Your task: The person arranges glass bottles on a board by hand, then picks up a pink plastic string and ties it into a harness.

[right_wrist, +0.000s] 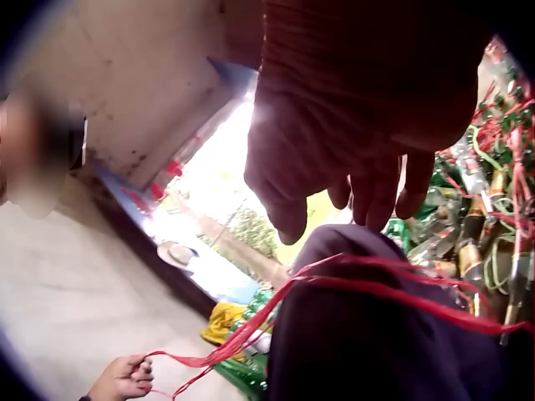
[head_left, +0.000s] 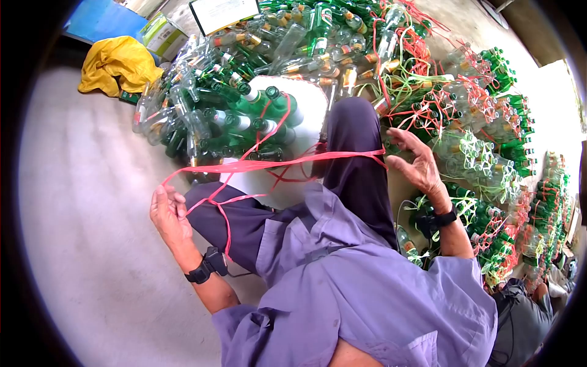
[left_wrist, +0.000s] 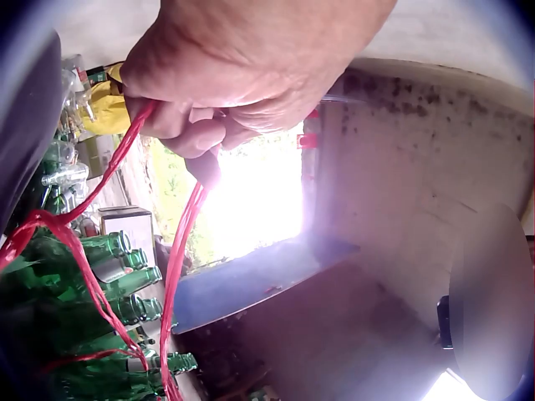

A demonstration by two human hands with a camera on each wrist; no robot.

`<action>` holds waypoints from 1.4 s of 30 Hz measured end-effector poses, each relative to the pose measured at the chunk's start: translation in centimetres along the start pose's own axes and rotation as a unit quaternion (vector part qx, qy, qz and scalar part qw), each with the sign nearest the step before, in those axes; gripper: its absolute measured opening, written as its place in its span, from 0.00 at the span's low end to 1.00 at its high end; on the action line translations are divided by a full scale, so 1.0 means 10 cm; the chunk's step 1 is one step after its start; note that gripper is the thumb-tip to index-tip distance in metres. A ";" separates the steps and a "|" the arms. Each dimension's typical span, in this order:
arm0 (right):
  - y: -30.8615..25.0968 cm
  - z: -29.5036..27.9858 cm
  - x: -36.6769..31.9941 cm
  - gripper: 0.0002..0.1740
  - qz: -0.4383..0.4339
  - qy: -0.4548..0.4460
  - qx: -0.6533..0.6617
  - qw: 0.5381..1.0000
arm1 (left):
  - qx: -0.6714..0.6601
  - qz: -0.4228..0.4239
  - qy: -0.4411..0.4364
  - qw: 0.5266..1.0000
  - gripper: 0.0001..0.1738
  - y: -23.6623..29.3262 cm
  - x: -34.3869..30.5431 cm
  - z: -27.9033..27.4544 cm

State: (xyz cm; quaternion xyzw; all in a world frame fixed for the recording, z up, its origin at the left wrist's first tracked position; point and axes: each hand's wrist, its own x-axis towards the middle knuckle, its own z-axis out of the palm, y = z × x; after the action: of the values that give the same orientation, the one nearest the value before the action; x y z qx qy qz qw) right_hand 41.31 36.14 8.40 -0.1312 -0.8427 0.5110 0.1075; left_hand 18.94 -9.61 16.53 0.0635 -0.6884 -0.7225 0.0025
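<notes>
Red plastic twine (head_left: 263, 164) stretches in several strands across both of the person's knees. Its left end is pinched between the thumb and fingers of the left hand (head_left: 170, 217); the left wrist view shows two strands leaving that hand (left_wrist: 242, 75). A knotted branch of twine hangs over the left thigh. Just right of the raised right knee (head_left: 354, 131), the right hand (head_left: 417, 160) is held with fingers and thumb apart, gripping nothing. In the right wrist view, twine (right_wrist: 393, 292) passes over the knee below that hand (right_wrist: 351, 125). Upright green bottles (head_left: 282, 109), with twine among them, stand beyond the knees.
Loose clear and green bottles (head_left: 189, 110) pile up around a white surface (head_left: 313, 104). Bundles of bottles tied with twine (head_left: 477, 153) line the right side. A yellow cloth (head_left: 119, 64) lies at the back left, beside a green box (head_left: 162, 37). Bare floor (head_left: 85, 202) stretches along the left.
</notes>
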 end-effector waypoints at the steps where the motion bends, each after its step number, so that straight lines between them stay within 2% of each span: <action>1: -0.20 0.04 0.07 0.35 -0.056 -0.016 -0.052 0.997 | 0.001 0.003 0.002 1.000 0.17 0.00 0.00 0.01; 3: -0.43 0.18 0.18 0.37 -0.180 -0.036 -0.157 0.970 | -0.008 -0.002 -0.018 1.000 0.15 0.03 -0.01 0.01; 5: -0.61 0.41 0.25 0.38 -0.239 -0.050 -0.182 0.952 | -0.011 0.031 -0.016 0.999 0.16 0.04 -0.03 0.08; 11: -1.00 1.03 0.45 0.45 -0.269 -0.107 -0.096 0.952 | -0.031 -0.008 -0.143 0.989 0.17 0.25 -0.25 0.39; 13: -1.12 1.14 0.53 0.44 -0.257 -0.128 -0.102 0.952 | -0.040 -0.030 -0.178 0.983 0.18 0.32 -0.34 0.54; 14: -1.12 1.14 0.58 0.43 -0.228 -0.187 -0.097 0.951 | -0.036 -0.027 -0.195 0.980 0.18 0.32 -0.34 0.56; 15: -1.11 1.16 0.64 0.43 -0.228 -0.188 -0.099 0.950 | -0.033 -0.025 -0.211 0.977 0.19 0.32 -0.34 0.59; 17: -1.03 1.24 0.68 0.42 -0.087 -0.294 0.025 0.952 | -0.047 -0.030 -0.223 0.973 0.20 0.33 -0.37 0.67; 18: -1.03 1.28 0.68 0.42 -0.134 -0.271 0.032 0.953 | -0.058 -0.032 -0.237 0.969 0.20 0.33 -0.38 0.71; 19: -1.04 1.33 0.69 0.42 -0.135 -0.275 0.032 0.951 | -0.060 -0.048 -0.259 0.963 0.22 0.33 -0.37 0.74; 21: -1.14 1.43 0.69 0.42 -0.230 -0.170 0.038 0.957 | -0.065 -0.082 -0.289 0.952 0.24 0.35 -0.39 0.85; 25: -1.39 1.58 0.80 0.47 -0.221 -0.162 0.094 0.957 | -0.073 -0.126 -0.345 0.927 0.25 0.37 -0.43 1.01; 27: -1.50 1.65 0.85 0.40 -0.202 -0.174 0.165 0.950 | -0.079 -0.124 -0.368 0.918 0.24 0.33 -0.38 1.01; 28: -1.55 1.65 0.87 0.28 -0.170 -0.184 0.159 0.955 | -0.052 -0.104 -0.367 0.923 0.23 0.32 -0.37 1.02; 29: -1.57 1.65 0.87 0.28 -0.172 -0.188 0.162 0.953 | -0.025 -0.083 -0.366 0.927 0.22 0.32 -0.36 1.01; 31: -1.56 1.61 0.86 0.16 0.000 -0.267 0.255 0.929 | -0.003 -0.080 -0.372 0.925 0.19 0.30 -0.33 0.94; 32: -1.54 1.60 0.84 0.14 -0.023 -0.238 0.250 0.938 | 0.037 -0.017 -0.362 0.931 0.18 0.24 -0.34 0.91; 33: -1.57 1.52 0.83 0.15 0.035 -0.251 0.267 0.930 | 0.077 0.046 -0.350 0.932 0.18 0.20 -0.34 0.87; 35: -1.49 1.47 0.86 0.16 0.024 -0.245 0.282 0.927 | 0.107 0.021 -0.349 0.931 0.20 0.15 -0.30 0.73; 37: -1.42 1.39 0.87 0.16 0.026 -0.238 0.267 0.933 | 0.072 0.045 -0.310 0.947 0.24 0.03 -0.27 0.62; 41: -1.38 1.27 0.92 0.17 0.011 -0.209 0.271 0.940 | 0.095 0.000 -0.273 0.957 0.27 -0.19 -0.27 0.40; 42: -1.37 1.25 0.94 0.17 0.013 -0.199 0.269 0.942 | 0.104 -0.030 -0.292 0.950 0.25 -0.28 -0.27 0.36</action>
State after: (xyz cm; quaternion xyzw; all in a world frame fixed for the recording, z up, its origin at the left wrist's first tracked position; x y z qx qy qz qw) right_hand 26.95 22.76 15.38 -0.0043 -0.6765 0.7355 -0.0376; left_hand 21.53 -5.63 14.10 -0.1291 -0.7283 -0.6336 -0.2269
